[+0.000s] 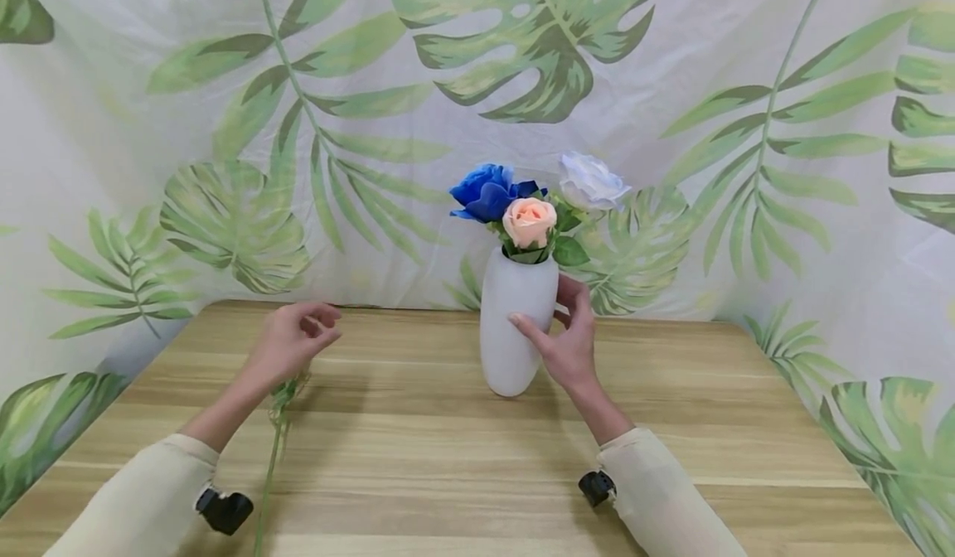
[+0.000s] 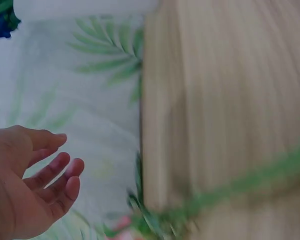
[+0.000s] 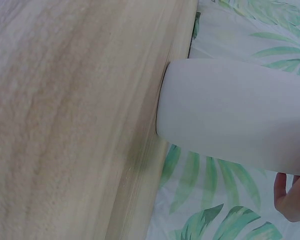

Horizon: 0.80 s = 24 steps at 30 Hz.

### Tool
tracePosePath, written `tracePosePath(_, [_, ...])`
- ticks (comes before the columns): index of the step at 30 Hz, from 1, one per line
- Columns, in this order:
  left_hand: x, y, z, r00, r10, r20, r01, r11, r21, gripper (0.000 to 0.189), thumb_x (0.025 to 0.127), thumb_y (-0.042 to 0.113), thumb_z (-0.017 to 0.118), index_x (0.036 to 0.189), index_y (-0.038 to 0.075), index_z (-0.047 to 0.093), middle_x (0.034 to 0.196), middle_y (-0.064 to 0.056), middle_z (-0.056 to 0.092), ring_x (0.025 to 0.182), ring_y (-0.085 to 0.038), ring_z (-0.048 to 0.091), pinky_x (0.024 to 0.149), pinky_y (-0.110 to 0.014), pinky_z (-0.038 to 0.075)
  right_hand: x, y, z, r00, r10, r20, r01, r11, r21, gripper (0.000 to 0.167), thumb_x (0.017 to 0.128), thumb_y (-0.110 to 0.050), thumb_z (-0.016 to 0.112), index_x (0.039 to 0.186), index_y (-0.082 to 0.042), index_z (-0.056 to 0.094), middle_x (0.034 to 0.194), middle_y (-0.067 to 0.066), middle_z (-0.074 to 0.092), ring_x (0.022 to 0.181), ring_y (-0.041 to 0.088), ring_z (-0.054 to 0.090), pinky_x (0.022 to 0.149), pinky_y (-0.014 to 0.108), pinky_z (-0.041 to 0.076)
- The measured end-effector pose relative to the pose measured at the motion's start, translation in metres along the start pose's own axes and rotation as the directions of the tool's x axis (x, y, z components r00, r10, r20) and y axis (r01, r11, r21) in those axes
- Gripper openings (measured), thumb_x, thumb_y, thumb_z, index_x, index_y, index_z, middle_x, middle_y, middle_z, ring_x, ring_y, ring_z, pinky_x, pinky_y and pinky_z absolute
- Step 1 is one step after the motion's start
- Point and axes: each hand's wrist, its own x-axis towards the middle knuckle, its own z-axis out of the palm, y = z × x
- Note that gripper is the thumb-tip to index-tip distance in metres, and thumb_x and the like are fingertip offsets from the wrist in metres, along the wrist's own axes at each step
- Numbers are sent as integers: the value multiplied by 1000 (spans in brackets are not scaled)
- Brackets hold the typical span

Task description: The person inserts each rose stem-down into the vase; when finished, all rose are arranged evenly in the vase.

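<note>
A white vase (image 1: 515,325) stands on the table, holding a blue rose (image 1: 485,192), a peach rose (image 1: 530,223) and a pale white-lavender rose (image 1: 593,181). My right hand (image 1: 573,337) grips the vase from its right side, thumb across the front and fingers behind it. In the right wrist view the vase (image 3: 230,112) fills the right half. My left hand (image 1: 294,337) hovers above the left of the table, fingers loosely bent with nothing between them. Below it lies a flower with a long green stem (image 1: 270,466); in the head view its bloom is hidden behind the hand, and the left wrist view shows a little pink (image 2: 124,225).
The wooden table (image 1: 418,474) ends at a far edge close behind the vase. A leaf-printed cloth (image 1: 358,10) hangs behind and at both sides. Black wrist cameras (image 1: 224,511) are strapped on both cream sleeves (image 1: 142,499).
</note>
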Motion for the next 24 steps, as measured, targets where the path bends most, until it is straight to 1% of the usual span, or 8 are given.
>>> tracePosePath(7, [-17, -34, -18, 998, -22, 57, 16, 994, 105, 14, 86, -2, 80, 96, -6, 73, 85, -13, 71, 74, -24, 67, 60, -26, 53, 0, 0, 0, 1000, -4, 1, 4, 1000, -5, 70, 78, -2, 86, 137, 3, 49, 128, 17, 58, 113, 26, 60, 88, 27, 53])
tracePosePath(11, [-25, -45, -27, 993, -73, 97, 57, 986, 159, 16, 84, 2, 82, 92, -6, 71, 77, -6, 66, 72, -19, 63, 57, -27, 50, 0, 0, 0, 1000, -5, -1, 5, 1000, -4, 70, 78, -3, 87, 136, 3, 50, 128, 17, 58, 113, 26, 60, 87, 26, 53])
tracePosePath(14, [-31, -49, -32, 983, -108, 151, 80, 981, 177, 16, 83, 6, 83, 83, -1, 69, 70, -1, 62, 64, -14, 57, 53, -26, 46, 1, 0, -1, 1000, 0, -1, 0, 1000, -8, 71, 77, -2, 87, 137, 3, 49, 128, 16, 58, 113, 25, 59, 87, 28, 53])
tracePosePath(15, [-33, -50, -34, 974, -132, 185, 100, 980, 172, 17, 83, 7, 83, 79, 1, 68, 67, -1, 62, 60, -14, 56, 50, -26, 46, 1, -1, -1, 1000, 2, -1, -2, 1000, -10, 71, 77, -2, 87, 137, 3, 49, 128, 16, 58, 113, 24, 59, 88, 30, 53])
tracePosePath(17, [-36, -50, -35, 944, -189, 272, 152, 976, 153, 21, 85, 12, 83, 75, 5, 66, 63, 0, 61, 56, -14, 56, 48, -27, 46, 1, -1, -1, 1000, 3, -3, -3, 1000, -12, 71, 77, -2, 87, 137, 3, 49, 128, 16, 58, 113, 25, 59, 89, 36, 53])
tracePosePath(21, [-41, -47, -35, 852, -308, 424, 295, 951, 98, 24, 91, 18, 80, 79, 3, 66, 60, -3, 62, 53, -18, 61, 44, -30, 51, 1, -2, -1, 1000, 3, -6, -3, 1000, -11, 71, 76, -1, 87, 136, 3, 49, 128, 17, 58, 113, 25, 59, 90, 41, 53])
tracePosePath(22, [-42, -47, -35, 836, -326, 442, 320, 943, 90, 23, 92, 18, 79, 81, 2, 67, 62, -4, 63, 55, -19, 62, 45, -31, 53, 1, -2, -1, 1000, 3, -5, -3, 1000, -11, 71, 76, -1, 87, 136, 3, 50, 128, 17, 58, 113, 25, 59, 89, 39, 53])
tracePosePath(24, [-42, -46, -35, 816, -340, 467, 349, 935, 71, 23, 91, 16, 80, 88, -2, 67, 66, -6, 64, 57, -20, 64, 48, -33, 55, 1, -2, -1, 1000, 5, -2, -5, 1000, -10, 71, 77, -2, 87, 136, 3, 50, 128, 17, 58, 113, 25, 59, 89, 34, 53])
